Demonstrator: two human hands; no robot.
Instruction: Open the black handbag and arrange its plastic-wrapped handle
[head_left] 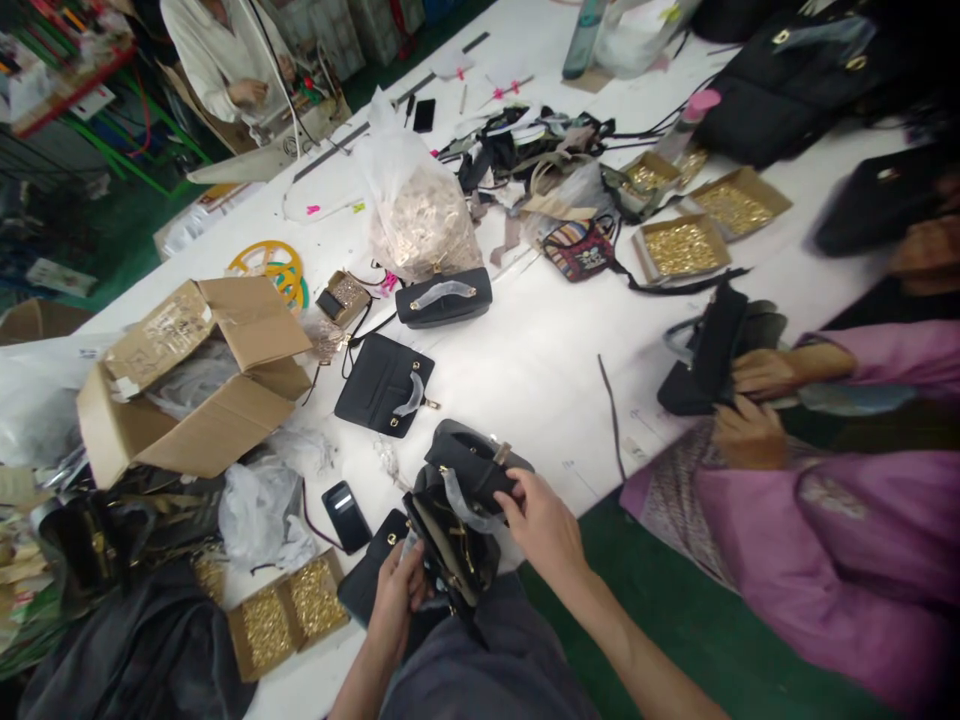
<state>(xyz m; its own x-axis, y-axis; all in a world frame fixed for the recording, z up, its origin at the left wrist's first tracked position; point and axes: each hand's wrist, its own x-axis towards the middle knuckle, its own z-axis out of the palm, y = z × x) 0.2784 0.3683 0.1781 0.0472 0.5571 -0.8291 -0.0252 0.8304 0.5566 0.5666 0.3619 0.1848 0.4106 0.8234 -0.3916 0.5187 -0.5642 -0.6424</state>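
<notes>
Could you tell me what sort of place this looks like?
Probably a handbag assembly workshop. Both hands, left hand and right hand, hold a black handbag at a long white table strewn with more bags, open boxes of gold fittings, and a co-worker handling another bag.

Both of the person's hands are on a small black handbag point(459, 510) at the near edge of the white table point(540, 350): the left hand point(397, 595) grips its lower side, the right hand point(541, 522) pinches its flap. Just left lies a phone point(346, 516), nearer still a box of gold fittings point(289, 612). To the right, a co-worker in a pink sleeve point(862, 500) handles another black bag point(709, 350).
</notes>
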